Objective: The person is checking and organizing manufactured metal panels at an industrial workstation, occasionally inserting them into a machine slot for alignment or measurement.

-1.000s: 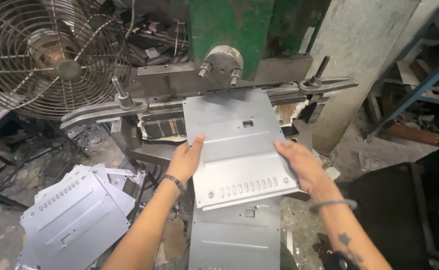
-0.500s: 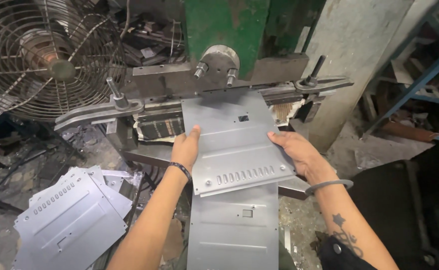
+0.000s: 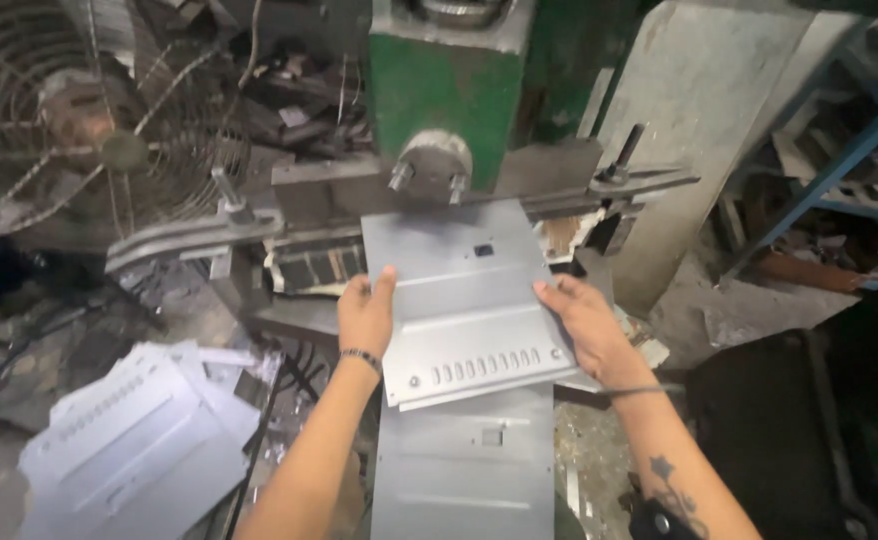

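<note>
So nearest the camera, a stack of grey panels (image 3: 464, 465) lies below both wrists. Above it, the left hand (image 3: 366, 315) clamps the left edge of the sheet metal panel (image 3: 464, 300), thumb on top, and the right hand (image 3: 587, 325) grips the right edge the same way. Panel's long axis runs straight away from the hands, far end tucked under the green press (image 3: 446, 85). Both hands about equally near.

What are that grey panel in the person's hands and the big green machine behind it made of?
The panel looks like thin sheet metal: dull grey, matte sheen, pressed ribs, punched slots. The green machine seems to be heavy cast or plate metal under chipped green paint. Both hands, left and right, grip the panel's edges.
</note>
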